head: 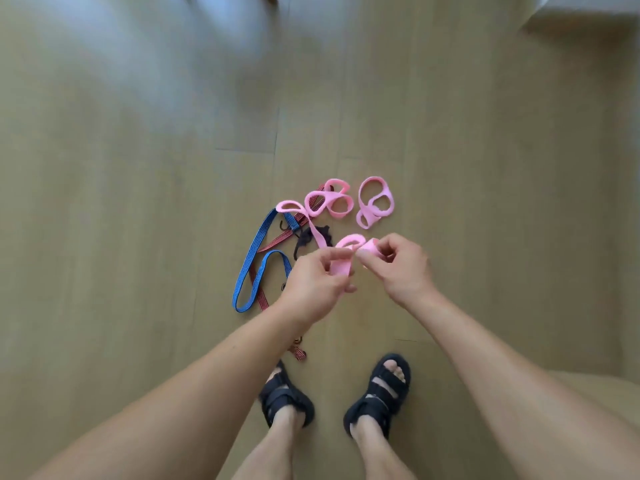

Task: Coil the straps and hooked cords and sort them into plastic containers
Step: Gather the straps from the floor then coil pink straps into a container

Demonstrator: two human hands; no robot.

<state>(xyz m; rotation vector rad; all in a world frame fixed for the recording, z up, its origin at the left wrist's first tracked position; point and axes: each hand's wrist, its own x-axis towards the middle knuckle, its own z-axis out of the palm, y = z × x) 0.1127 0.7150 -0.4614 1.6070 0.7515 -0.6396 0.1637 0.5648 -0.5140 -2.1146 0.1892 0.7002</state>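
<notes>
I stand over a wooden floor. My left hand [320, 284] and my right hand [398, 265] both pinch one end of a long pink strap [341, 263], with a small loop of it between them. The rest of this strap trails down to the floor in loose loops [320, 202]. A separate pink strap [375, 202] lies coiled to the right. A blue hooked cord [254, 268] and a red hooked cord [284, 239] lie tangled at the left, with dark hooks [306, 237] among them.
My two feet in dark sandals [379, 393] stand just below the straps. One red cord end [55, 353] is hidden; a red cord end with a hook [299, 353] lies by my left foot. A white edge [588, 12] shows at the top right. No container is in view.
</notes>
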